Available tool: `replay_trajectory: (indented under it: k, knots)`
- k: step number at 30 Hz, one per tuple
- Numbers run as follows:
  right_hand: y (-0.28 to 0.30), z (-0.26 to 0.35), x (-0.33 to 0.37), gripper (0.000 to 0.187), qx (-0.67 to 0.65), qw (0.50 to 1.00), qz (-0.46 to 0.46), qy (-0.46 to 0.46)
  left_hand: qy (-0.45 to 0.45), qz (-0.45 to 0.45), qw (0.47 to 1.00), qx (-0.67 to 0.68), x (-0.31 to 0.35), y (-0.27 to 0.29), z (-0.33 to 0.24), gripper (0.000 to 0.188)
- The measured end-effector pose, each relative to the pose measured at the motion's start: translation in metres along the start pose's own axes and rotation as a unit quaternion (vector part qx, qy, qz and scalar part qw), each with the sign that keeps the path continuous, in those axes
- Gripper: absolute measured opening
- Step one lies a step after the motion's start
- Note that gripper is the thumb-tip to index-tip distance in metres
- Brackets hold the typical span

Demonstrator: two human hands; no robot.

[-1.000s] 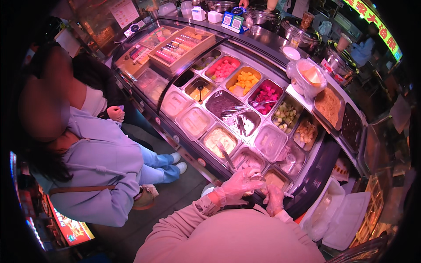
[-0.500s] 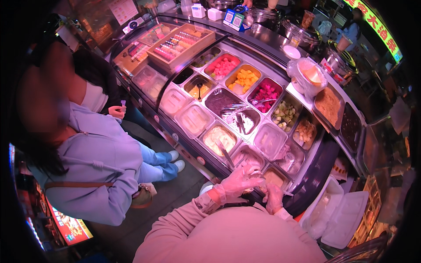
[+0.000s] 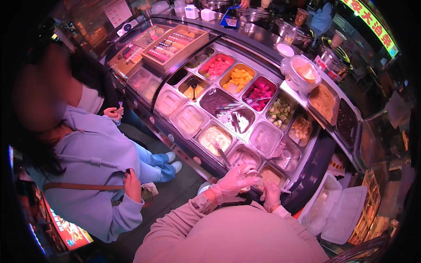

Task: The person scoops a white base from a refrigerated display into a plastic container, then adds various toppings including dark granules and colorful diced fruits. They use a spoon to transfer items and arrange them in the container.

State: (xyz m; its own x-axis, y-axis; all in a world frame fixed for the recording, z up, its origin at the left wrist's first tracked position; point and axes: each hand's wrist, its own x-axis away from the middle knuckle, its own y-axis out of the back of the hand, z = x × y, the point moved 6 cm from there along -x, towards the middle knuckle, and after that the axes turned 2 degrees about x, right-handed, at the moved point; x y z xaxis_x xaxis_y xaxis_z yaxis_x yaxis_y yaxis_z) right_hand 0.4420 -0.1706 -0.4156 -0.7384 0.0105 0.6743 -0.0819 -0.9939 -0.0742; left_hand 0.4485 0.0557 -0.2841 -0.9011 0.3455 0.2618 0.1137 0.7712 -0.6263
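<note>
A small pale item (image 3: pixel 251 174), too blurred to identify, is just nearer than and right of the white cream (image 3: pixel 215 133). The gloved left hand (image 3: pixel 232 183) has its grip curled around it. The gloved right hand (image 3: pixel 271 196), farther right of the cream, is bent beside the tan paste (image 3: pixel 271 176); whether its grip grasps anything cannot be told.

The counter (image 3: pixel 307 186) carries metal tubs set close together around the cream. Beyond the cream are yellow fruit cubes (image 3: pixel 238 80) and pink cubes (image 3: pixel 217 68); farther off, to its left, is a wooden tray (image 3: pixel 186 55).

A dark rim edges the counter on the cream's right, with an open white foam box (image 3: pixel 347 215) past it. Left of the cream, a strip of grey floor (image 3: pixel 175 188) separates the counter from a bystander in a lavender top (image 3: pixel 90 171). Both hands work in the narrow space between the wearer's body and the tubs.
</note>
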Motion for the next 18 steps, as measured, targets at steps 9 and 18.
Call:
replay_trajectory:
  k: [9,18]
  knots:
    - [0.0004,-0.0008,-0.0003,0.014,-0.001,1.000,-0.004,0.002,-0.013,-0.005,1.000,0.016,-0.0014,0.0018,0.0030,0.029]
    - [-0.0009,0.0007,0.0000,0.014,0.009,1.000,-0.013,-0.002,-0.020,-0.014,1.000,0.013,-0.0012,-0.0008,-0.0016,0.027]
